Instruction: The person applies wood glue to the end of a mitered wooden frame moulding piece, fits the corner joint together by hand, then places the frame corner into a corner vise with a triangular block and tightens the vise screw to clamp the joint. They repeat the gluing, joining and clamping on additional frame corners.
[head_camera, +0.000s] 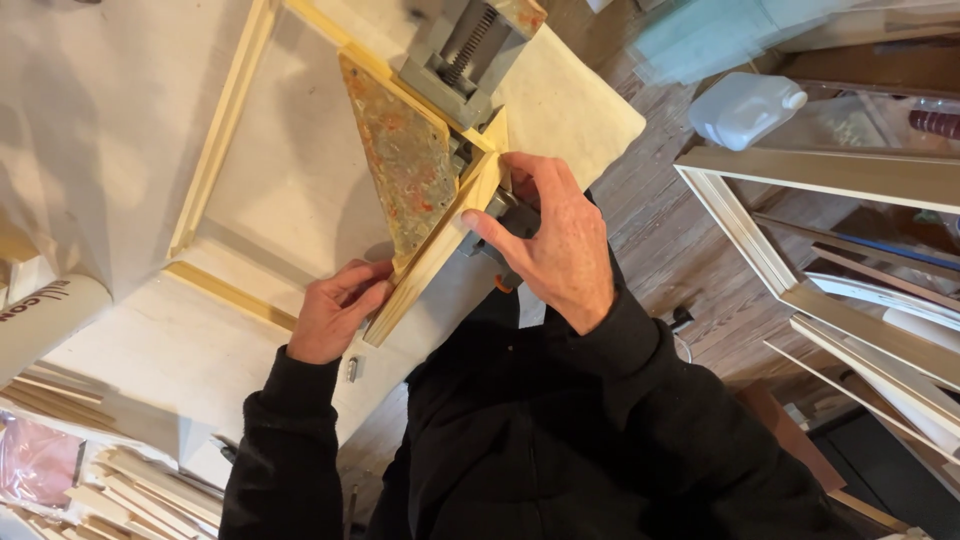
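Observation:
A pale wooden frame (222, 130) lies on a white worktable (150, 350), its corner held in a grey corner clamp (462, 62) with a mottled triangular plate (405, 160). My left hand (335, 310) pinches the lower end of a short wooden frame strip (430, 255) that runs diagonally up to the clamp. My right hand (550, 235) rests on the clamp's jaw at the strip's upper end, fingers curled around a grey part with an orange tip. Both sleeves are black.
A white plastic jug (745, 105) stands on the wooden floor at the right. Several finished frames (800, 290) lean at the right. Loose wood strips (120, 485) are piled at the lower left, beside a paper roll (40, 320).

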